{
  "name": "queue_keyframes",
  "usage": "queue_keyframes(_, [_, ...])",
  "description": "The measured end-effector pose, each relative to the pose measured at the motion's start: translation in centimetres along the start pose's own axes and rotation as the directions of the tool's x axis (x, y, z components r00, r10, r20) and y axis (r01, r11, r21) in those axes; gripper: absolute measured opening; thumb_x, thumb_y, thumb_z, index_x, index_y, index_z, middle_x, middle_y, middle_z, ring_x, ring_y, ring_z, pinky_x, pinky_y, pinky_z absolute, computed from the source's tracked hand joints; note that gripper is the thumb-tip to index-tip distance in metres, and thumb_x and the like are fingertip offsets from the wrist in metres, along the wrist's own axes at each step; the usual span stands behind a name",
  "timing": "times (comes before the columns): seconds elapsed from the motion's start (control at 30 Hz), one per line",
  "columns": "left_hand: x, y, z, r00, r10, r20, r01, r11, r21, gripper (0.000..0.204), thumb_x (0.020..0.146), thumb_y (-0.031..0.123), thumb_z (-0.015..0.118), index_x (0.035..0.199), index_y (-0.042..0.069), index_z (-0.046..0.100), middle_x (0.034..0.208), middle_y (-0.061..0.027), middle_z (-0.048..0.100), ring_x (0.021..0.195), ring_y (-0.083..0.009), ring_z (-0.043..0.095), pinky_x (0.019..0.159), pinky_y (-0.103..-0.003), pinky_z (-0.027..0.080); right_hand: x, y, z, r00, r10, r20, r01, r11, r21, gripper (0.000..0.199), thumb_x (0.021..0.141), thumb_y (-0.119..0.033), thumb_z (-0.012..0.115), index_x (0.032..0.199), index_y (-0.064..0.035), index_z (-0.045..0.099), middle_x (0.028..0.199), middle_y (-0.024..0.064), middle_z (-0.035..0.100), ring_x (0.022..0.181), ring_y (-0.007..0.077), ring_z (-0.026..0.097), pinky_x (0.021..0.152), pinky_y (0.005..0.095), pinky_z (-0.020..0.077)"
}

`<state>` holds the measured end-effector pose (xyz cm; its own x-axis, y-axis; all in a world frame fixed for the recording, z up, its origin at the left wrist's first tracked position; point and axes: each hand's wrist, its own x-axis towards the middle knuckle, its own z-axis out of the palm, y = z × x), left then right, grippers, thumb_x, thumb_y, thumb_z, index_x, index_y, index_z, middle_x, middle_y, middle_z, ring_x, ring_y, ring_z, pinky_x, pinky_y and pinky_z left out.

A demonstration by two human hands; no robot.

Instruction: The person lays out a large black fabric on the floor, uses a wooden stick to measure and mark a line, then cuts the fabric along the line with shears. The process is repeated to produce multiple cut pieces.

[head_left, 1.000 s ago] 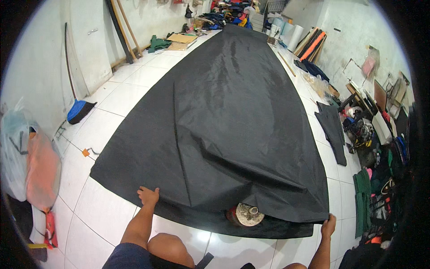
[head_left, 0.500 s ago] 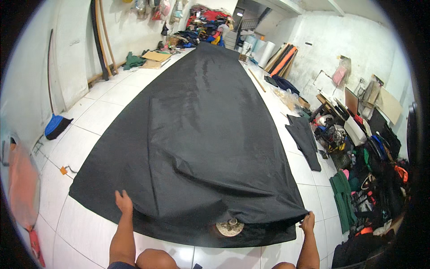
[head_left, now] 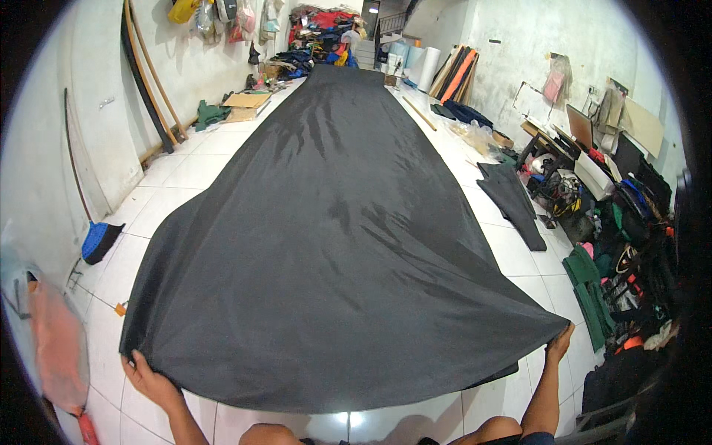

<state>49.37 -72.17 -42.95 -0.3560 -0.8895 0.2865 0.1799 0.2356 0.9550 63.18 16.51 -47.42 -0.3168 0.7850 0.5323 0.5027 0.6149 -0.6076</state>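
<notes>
A long sheet of black fabric (head_left: pixel 319 245) runs from just in front of my knees to the far end of the room. My left hand (head_left: pixel 146 374) is closed on its near left corner. At the near right corner, my right hand (head_left: pixel 561 343) pinches the edge and holds it out to the side. Between my hands the near edge hangs in a shallow curve, with the cloth lifted and rippled. Under the right side, a strip of a lower black layer (head_left: pixel 493 377) shows on the tiles.
A blue and black broom (head_left: pixel 100 239) leans on the left wall near an orange bag (head_left: pixel 59 341). Along the right side lie dark trousers (head_left: pixel 512 204), folded green cloth (head_left: pixel 588 293) and a heap of mixed goods. White rolls (head_left: pixel 428 68) stand at the back, beside a pile of clothes (head_left: pixel 322 37).
My left hand has gone from open on the cloth to gripping its left corner. The right hand has moved outward and up with its corner. The cloth now covers the round disc-like object.
</notes>
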Motion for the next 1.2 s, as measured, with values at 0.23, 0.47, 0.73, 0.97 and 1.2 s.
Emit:
queue_keyframes(0.23, [7.7,-5.8,-0.4,0.993,-0.02,0.117,0.02,1.0,0.001,0.056,0.101,0.027,0.053,0.142,-0.01,0.043,0.139,-0.0225,0.051,0.122,-0.0303,0.054,0.106,-0.037,0.04,0.1,-5.1,-5.9,0.982,-0.19,-0.003,0.19,0.981,0.029,0.033,0.108,-0.027,0.039,0.119,-0.0019,0.057,0.119,0.0155,0.064,0.103,0.0312,0.065,0.092,0.0372,0.05])
queue_keyframes(0.47, [30.0,-19.7,-3.2,0.802,-0.358,0.478,0.418,0.908,-0.022,0.068,0.098,0.044,0.056,0.144,-0.005,0.044,0.146,-0.0214,0.047,0.132,-0.0331,0.047,0.106,-0.041,0.042,-13.0,-12.1,1.3,0.735,-0.568,0.369,0.552,0.818,0.161,0.037,0.063,0.008,0.069,0.096,-0.0082,0.063,0.098,0.0119,0.066,0.093,0.035,0.066,0.078,0.0421,0.0547])
queue_keyframes(0.73, [-6.9,-19.4,7.2,0.443,-0.665,0.602,0.886,0.429,-0.179,0.064,0.095,0.049,0.06,0.144,0.008,0.045,0.147,-0.0134,0.046,0.126,-0.0352,0.051,0.105,-0.052,0.046,-14.2,-8.1,3.8,0.682,-0.275,0.678,0.321,0.945,0.061,0.022,0.079,-0.004,0.066,0.101,-0.0067,0.067,0.105,0.0115,0.068,0.101,0.032,0.066,0.087,0.0398,0.0527])
queue_keyframes(0.97, [-8.5,-24.7,10.7,0.365,-0.823,0.436,0.75,0.537,0.386,0.022,0.094,0.012,0.064,0.11,0.0,0.055,0.087,-0.0077,0.061,0.061,-0.0151,0.06,0.048,-0.021,0.054,-14.1,-4.5,9.7,0.661,-0.235,0.713,0.233,0.967,0.103,0.023,0.088,-0.013,0.059,0.11,-0.0093,0.065,0.12,0.0129,0.064,0.112,0.0344,0.062,0.093,0.0438,0.051])
queue_keyframes(1.2, [-12.6,-22.3,12.2,0.466,-0.733,0.496,0.679,0.655,0.33,0.013,0.092,0.007,0.064,0.094,0.001,0.053,0.076,-0.007,0.058,0.055,-0.0146,0.057,0.047,-0.023,0.053,-12.7,-1.5,11.4,0.749,-0.172,0.639,0.201,0.979,0.029,0.02,0.093,-0.014,0.055,0.111,-0.0103,0.064,0.141,0.0148,0.053,0.129,0.0334,0.053,0.104,0.0415,0.0469])
